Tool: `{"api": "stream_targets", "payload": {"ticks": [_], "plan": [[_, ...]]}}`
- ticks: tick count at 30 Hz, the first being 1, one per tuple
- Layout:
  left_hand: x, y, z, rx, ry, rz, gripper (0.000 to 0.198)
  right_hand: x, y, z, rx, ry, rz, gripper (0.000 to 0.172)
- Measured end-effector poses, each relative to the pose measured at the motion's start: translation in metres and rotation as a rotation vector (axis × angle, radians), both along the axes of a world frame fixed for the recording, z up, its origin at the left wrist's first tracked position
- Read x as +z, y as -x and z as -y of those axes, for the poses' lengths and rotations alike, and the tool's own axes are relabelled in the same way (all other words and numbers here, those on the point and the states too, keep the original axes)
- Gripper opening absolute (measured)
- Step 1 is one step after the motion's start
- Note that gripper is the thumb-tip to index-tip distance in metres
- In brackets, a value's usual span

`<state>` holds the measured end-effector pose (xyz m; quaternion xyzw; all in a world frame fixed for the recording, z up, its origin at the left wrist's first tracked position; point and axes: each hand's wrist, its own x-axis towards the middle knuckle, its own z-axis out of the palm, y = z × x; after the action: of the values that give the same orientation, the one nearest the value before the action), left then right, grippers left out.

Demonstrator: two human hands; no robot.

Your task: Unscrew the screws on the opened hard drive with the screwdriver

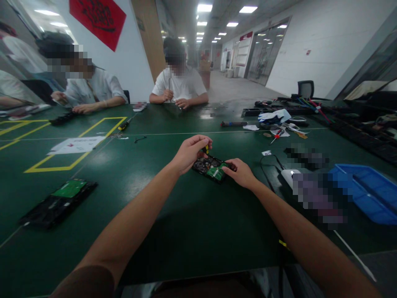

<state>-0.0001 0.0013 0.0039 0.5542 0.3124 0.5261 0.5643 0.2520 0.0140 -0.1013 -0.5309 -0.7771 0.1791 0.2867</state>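
In front of me a hard drive (205, 165) lies on the green table, its underside with a green circuit board facing up. My left hand (194, 152) is closed in a pinch over its far left part, around a small yellow-and-black screwdriver (206, 148); the tip is hard to make out. With thumb and fingers, my right hand (240, 171) grips the drive's right end. Further left on the table rests a larger black unit (58, 205), also with a green board on top.
A blue tray (369, 190) stands at the right, beside a phone-like object (316, 198) with a cable. Beyond lie a red-handled screwdriver (277, 134), gloves (274, 118) and a dark tool (234, 123). Two people sit across the table; paper (77, 145) and yellow tape mark the left.
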Motion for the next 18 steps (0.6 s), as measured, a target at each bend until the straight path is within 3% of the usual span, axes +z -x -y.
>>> {"api": "stream_targets", "payload": {"ticks": [5, 18], "plan": [[0.0003, 0.0035, -0.0015, 0.065, -0.017, -0.088, 0.021, 0.0018, 0.0007, 0.0013, 0.007, 0.003, 0.002, 0.037], [0.0033, 0.0012, 0.0014, -0.055, 0.100, 0.080, 0.013, 0.0032, 0.0003, 0.0020, 0.012, 0.009, 0.002, 0.038]]}}
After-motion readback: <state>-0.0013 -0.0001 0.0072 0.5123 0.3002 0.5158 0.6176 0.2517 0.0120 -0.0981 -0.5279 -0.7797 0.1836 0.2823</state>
